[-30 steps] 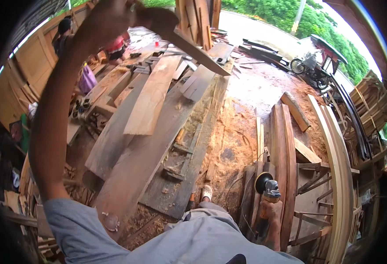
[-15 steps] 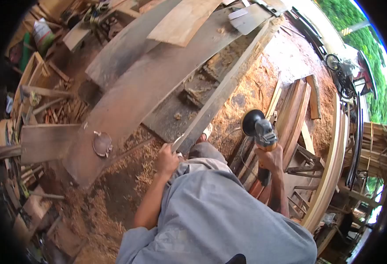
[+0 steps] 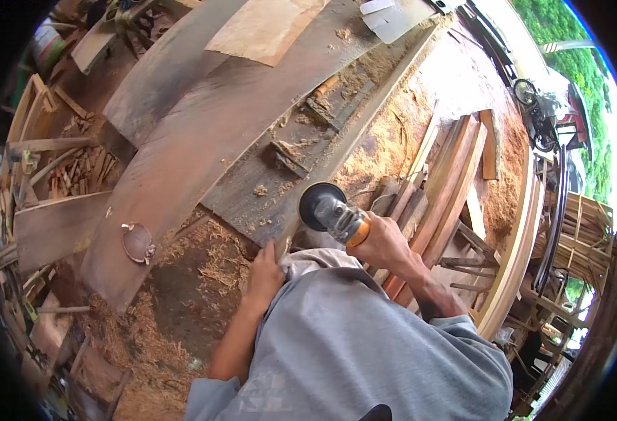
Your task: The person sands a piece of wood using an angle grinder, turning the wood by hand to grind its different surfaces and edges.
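Observation:
My right hand (image 3: pixel 379 242) is wrapped round the orange-and-grey body of an angle grinder (image 3: pixel 342 219), whose round black disc (image 3: pixel 317 203) faces up and left. My left hand (image 3: pixel 265 270) is closed at the near end of a long narrow wooden piece (image 3: pixel 357 137), close to my lap. What its fingers grip is partly hidden. The disc is near that piece's near end; contact cannot be made out. Left of it lies a dark board (image 3: pixel 235 200) with wood shavings and clamp-like metal parts (image 3: pixel 291 160).
Wide planks (image 3: pixel 175 154) stretch along the left, with a round brown object (image 3: pixel 138 243) on one. Long beams (image 3: pixel 449 189) and pale boards (image 3: pixel 522 238) lie at the right. Sawdust (image 3: pixel 140 344) covers the ground. A motorcycle (image 3: pixel 536 116) stands at the upper right.
The left hand came down from high up to the wooden piece's near end. The right hand has brought the grinder left, towards that piece. The view has tilted down.

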The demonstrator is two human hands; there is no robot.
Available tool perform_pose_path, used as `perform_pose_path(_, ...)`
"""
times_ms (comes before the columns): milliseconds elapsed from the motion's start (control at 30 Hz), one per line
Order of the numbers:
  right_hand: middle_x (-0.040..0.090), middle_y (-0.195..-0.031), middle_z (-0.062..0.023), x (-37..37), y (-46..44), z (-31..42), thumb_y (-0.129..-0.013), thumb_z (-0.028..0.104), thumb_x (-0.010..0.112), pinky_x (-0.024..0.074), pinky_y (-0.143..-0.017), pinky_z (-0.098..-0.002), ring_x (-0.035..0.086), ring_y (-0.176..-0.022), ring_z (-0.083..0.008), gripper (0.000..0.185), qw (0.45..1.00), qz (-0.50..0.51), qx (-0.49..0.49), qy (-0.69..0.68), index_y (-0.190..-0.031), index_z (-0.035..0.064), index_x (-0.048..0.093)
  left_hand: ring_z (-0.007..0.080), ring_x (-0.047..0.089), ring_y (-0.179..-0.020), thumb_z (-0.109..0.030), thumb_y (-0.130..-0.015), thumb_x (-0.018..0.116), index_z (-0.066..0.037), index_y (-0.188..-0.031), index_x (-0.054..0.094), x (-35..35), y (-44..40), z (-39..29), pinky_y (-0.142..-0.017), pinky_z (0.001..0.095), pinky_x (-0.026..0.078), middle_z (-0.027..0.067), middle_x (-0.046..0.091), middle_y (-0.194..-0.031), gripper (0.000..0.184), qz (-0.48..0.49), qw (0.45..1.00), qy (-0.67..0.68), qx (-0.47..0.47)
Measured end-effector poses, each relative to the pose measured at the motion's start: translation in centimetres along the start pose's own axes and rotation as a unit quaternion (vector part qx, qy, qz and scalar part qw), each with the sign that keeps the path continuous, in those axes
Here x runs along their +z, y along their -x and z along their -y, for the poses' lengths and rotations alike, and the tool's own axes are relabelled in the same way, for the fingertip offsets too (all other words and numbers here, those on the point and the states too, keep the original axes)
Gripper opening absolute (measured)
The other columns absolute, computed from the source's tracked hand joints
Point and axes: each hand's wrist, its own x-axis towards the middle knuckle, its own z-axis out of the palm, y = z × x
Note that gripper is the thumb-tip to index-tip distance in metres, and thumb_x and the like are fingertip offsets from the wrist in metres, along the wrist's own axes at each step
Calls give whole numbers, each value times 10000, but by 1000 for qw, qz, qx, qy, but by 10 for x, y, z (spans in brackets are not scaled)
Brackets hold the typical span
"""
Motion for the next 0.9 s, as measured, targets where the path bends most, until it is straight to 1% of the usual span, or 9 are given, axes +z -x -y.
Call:
perform_pose_path(33, 738, -887, -284, -6, -5, 1, -742, 303, 793, 579, -821, -499, 738, -895, -444, 443, 999, 8, -10, 44, -1012, -33, 691, 490, 641, -1091, -8, -800, 753, 30, -1466, 451, 7, 2, 4, -947, 538, 535, 292, 638, -1198, 732, 4, 1000, -10, 11)
perform_pose_path(133, 731, -892, -302, -26, -21, 1, -748, 302, 790, 575, -832, -506, 734, -909, -451, 450, 997, 25, 6, 71, -998, -58, 686, 483, 643, -1098, -15, -781, 773, 31, -1480, 446, 6, 9, -7, -943, 535, 535, 278, 649, -1192, 772, 38, 999, 9, 10)
perform_pose_path(233, 741, -878, -267, -51, -39, -8, -745, 302, 797, 585, -810, -485, 746, -877, -426, 427, 998, 5, 18, 57, -1004, -24, 701, 476, 637, -1123, -12, -770, 781, 36, -1508, 432, 17, 8, -13, -951, 519, 533, 265, 656, -1200, 817, 46, 998, 5, -36)
perform_pose_path(367, 750, -840, -214, -90, -70, -33, -731, 289, 814, 596, -768, -452, 761, -809, -359, 390, 997, -35, 5, 61, -991, 12, 727, 461, 636, -1140, -5, -772, 775, 36, -1522, 443, 35, 13, -1, -966, 491, 531, 261, 657, -1228, 821, 35, 999, 7, -27)
perform_pose_path(567, 741, -800, -202, -144, -121, -62, -714, 233, 825, 597, -745, -443, 757, -762, -338, 374, 995, -80, 16, 51, -992, 0, 730, 447, 623, -1201, 50, -908, 571, 27, -1532, 462, 38, 15, -7, -1031, 469, 508, 289, 630, -1319, 633, 29, 994, 85, -57)
perform_pose_path(633, 741, -779, -160, -164, -137, -67, -728, 193, 808, 598, -635, -391, 733, -682, -264, 382, 995, -72, 50, 39, -1017, -45, 732, 451, 607, -1238, 71, -939, 490, 16, -1542, 452, 36, 15, -9, -1050, 469, 498, 289, 614, -1359, 607, 40, 992, 91, -79)
perform_pose_path(733, 732, -769, -125, -194, -172, -80, -751, 158, 783, 573, -530, -339, 690, -618, -192, 373, 994, -63, 85, 29, -1019, -96, 732, 452, 617, -1218, 59, -938, 494, 9, -1546, 450, 31, 17, -18, -1041, 467, 502, 283, 622, -1347, 612, 32, 997, 31, -69)
perform_pose_path(800, 724, -759, -138, -205, -207, -105, -748, 183, 772, 568, -543, -352, 690, -625, -209, 310, 994, -74, 55, 53, -921, -73, 745, 457, 624, -1199, 68, -924, 499, 13, -1544, 449, 28, 16, -19, -1027, 469, 507, 282, 630, -1326, 624, 32, 997, 35, -66)
perform_pose_path(900, 719, -755, -124, -210, -217, -96, -737, 188, 778, 573, -569, -361, 694, -644, -215, 308, 993, -102, 62, 2, -921, -56, 742, 465, 636, -1161, 87, -891, 513, 21, -1542, 450, 22, 14, -18, -1001, 474, 516, 283, 643, -1284, 657, 29, 998, 36, -46)
